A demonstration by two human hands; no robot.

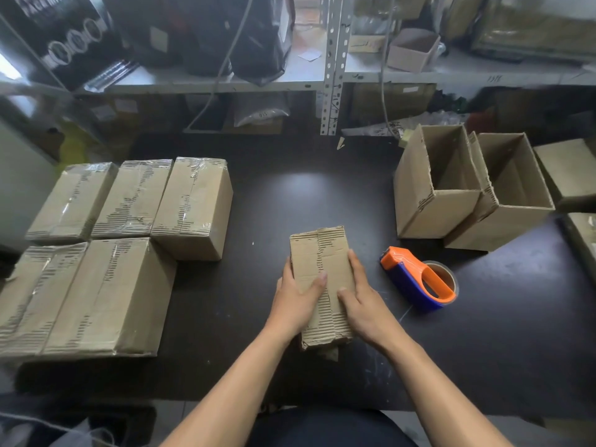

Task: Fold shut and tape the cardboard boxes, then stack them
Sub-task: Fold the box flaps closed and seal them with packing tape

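A worn cardboard box (322, 256) lies on the dark table (290, 195) in front of me, its top flaps folded down with no tape on the seam. My left hand (298, 300) grips its left side, thumb pressed on the top flap. My right hand (364, 298) grips the right side, thumb on the top too. An orange and blue tape dispenser (416, 279) rests just right of the box. Several taped boxes (129, 240) lie in two rows at the left.
Two open, empty boxes (467, 188) stand at the right, with more cardboard at the right edge (571, 172). Metal shelving (333, 66) with bags and boxes runs along the back. The table's front edge is near my body.
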